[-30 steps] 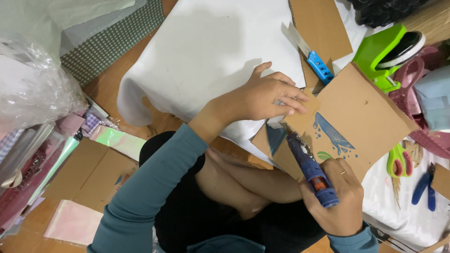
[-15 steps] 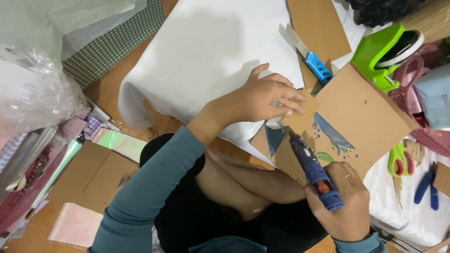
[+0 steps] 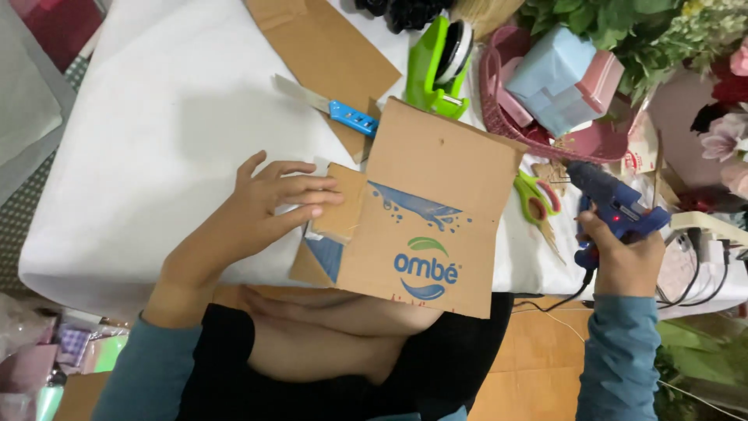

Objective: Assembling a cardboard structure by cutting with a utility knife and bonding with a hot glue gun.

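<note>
The cardboard panel (image 3: pixel 436 210) stands between the two hands, tilted up from the white-covered table (image 3: pixel 156 117), its printed face toward the camera and its longer edges running roughly away from the person toward the far side of the table. A small cardboard flap (image 3: pixel 343 204) juts from the panel's left edge, and that is where the left hand (image 3: pixel 261 206) lies: fingers stretched out nearly flat and pressed onto the flap, thumb apart, not curled around anything. The left hand is therefore touching the piece, while the right hand (image 3: pixel 623 261) sits well off to the right of the panel's right edge, closed around the grip of a blue glue gun (image 3: pixel 608 203). The gun's nozzle points up and left, toward the panel's upper right corner but clear of it; whether a finger rests on the trigger is hard to tell from this angle.

Beyond the panel lie a blue-handled utility knife (image 3: pixel 335 109), a green tape dispenser (image 3: pixel 440 62) and a loose cardboard strip (image 3: pixel 327 47); green-handled scissors (image 3: pixel 534 199) sit just beside the panel's right edge, between it and the gun. A pink basket (image 3: pixel 499 101) holds pastel boxes at the far right.
</note>
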